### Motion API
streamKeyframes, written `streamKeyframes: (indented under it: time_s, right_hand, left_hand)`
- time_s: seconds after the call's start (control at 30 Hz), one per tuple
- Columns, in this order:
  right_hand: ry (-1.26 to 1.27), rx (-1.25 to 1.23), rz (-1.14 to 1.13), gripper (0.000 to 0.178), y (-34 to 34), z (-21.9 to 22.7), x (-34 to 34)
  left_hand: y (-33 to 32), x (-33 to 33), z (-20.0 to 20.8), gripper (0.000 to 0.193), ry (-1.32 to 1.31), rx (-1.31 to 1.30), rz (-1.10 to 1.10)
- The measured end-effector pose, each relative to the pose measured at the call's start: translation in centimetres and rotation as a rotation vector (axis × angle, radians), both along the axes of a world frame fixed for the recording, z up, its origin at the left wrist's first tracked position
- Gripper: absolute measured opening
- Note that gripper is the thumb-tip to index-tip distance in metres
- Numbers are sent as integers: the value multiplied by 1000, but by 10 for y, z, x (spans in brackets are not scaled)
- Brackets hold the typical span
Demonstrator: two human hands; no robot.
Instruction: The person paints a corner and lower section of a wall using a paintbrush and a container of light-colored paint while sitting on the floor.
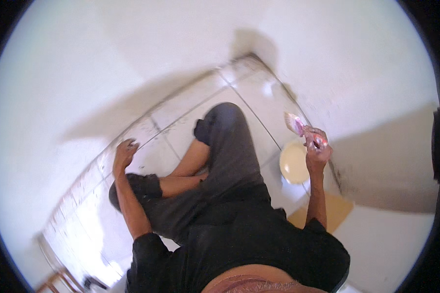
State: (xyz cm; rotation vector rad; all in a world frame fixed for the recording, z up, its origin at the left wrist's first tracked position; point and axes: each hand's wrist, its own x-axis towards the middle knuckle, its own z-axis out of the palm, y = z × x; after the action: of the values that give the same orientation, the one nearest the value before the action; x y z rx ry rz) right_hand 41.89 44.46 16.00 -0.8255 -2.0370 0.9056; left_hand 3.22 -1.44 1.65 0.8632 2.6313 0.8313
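Observation:
My right hand [318, 146] is closed around the reddish handle of a flat hand tool [294, 123] with a broad, pale, fan-shaped end. Blur hides whether that end is bristles or a blade. The tool points toward the wall on the right. Just below and left of this hand is a cream-coloured bowl [292, 163], partly covered by the hand and wrist. My left hand [125, 152] hovers beside my bent knee near the left wall's foot, fingers loosely bent and apart, with nothing in them.
My crossed legs [230, 146] rest on a tiled floor [259, 117]. White walls [181, 39] meet in a corner ahead, with dark specks along their foot. A tan flat sheet [340, 213] lies by my right elbow. Wooden furniture [61, 282] stands at the lower left.

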Motion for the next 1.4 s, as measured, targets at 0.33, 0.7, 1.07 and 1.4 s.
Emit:
streamKeyframes:
  time_s: [0.33, 0.7, 1.07, 1.4]
  right_hand:
    - [252, 493, 1102, 40, -114, -16, -290]
    - [411, 704, 1164, 45, -142, 102, -380]
    - [620, 1115, 871, 34, -130, 72, -379]
    - [160, 808, 1210, 25, -148, -37, -368]
  left_hand:
    - [-7, 9, -9, 48, -234, -15, 294]
    - [-14, 10, -2, 50, -199, -93, 305]
    - [-9, 17, 6, 49, -205, -137, 271]
    - [-2, 15, 7, 48, -200, -185, 230]
